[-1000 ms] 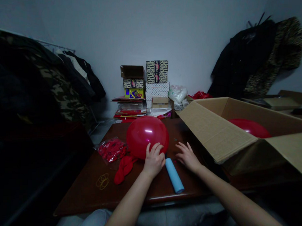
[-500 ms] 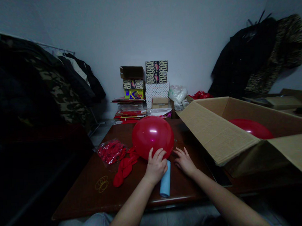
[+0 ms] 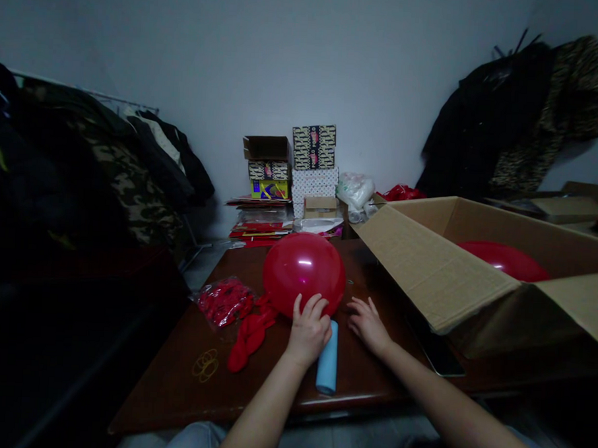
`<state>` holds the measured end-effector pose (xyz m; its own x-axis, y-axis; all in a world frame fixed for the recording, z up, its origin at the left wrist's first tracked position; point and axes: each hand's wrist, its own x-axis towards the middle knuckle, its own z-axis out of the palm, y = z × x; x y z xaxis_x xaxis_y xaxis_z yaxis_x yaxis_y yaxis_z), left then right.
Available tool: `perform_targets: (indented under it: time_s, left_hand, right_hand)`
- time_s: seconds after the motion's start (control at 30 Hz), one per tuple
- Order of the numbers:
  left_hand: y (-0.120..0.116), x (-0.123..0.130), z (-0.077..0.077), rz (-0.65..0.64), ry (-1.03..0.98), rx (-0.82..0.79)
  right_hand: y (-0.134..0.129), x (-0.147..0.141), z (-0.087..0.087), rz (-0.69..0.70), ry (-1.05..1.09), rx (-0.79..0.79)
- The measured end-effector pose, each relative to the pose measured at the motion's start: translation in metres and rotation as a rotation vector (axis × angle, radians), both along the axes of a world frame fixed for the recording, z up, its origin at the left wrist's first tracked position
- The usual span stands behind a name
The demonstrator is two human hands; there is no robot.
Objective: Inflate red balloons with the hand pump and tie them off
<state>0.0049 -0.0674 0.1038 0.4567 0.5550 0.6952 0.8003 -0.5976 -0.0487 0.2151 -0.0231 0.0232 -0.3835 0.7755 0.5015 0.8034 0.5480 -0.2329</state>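
Observation:
A round, inflated red balloon [image 3: 304, 270] rests on the brown table [image 3: 173, 390]. My left hand [image 3: 310, 330] is at its near side, fingers curved against the lower surface; whether they pinch its neck is hidden. Just right of the balloon, my right hand [image 3: 368, 325] hovers with its fingers apart and nothing in them. A light blue cylinder [image 3: 327, 367] stands or lies beside my left wrist. Left of the balloon are limp red balloons [image 3: 247, 340], a clear bag of red pieces [image 3: 225, 301] and several yellow rubber bands [image 3: 205, 365].
An open cardboard box [image 3: 436, 269] on the right holds another red balloon [image 3: 505, 259]. A dark flat phone-like object [image 3: 439, 352] lies near it. Stacked boxes [image 3: 313, 185] stand behind the table, and clothes hang on a rack [image 3: 148, 158] at left.
The view has shifted slightly, so the scene sits a little lower and to the right. My right hand has moved slightly away from the balloon. My left hand stays at it.

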Motion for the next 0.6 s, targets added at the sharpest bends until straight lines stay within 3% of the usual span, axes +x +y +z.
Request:
perform_targets:
  time_s: [0.1, 0.37, 0.6]
  left_hand:
    - [0.0, -0.001, 0.003, 0.011, -0.005, -0.005]
    - [0.004, -0.009, 0.025, 0.086, -0.049, 0.032]
    - [-0.001, -0.015, 0.042, 0.098, -0.086, 0.03]
  right_hand:
    - [-0.004, 0.002, 0.014, -0.034, 0.098, 0.027]
    - [-0.012, -0.021, 0.077, -0.009, 0.307, 0.11]
    - [-0.012, -0.041, 0.1, 0.036, 0.407, 0.149]
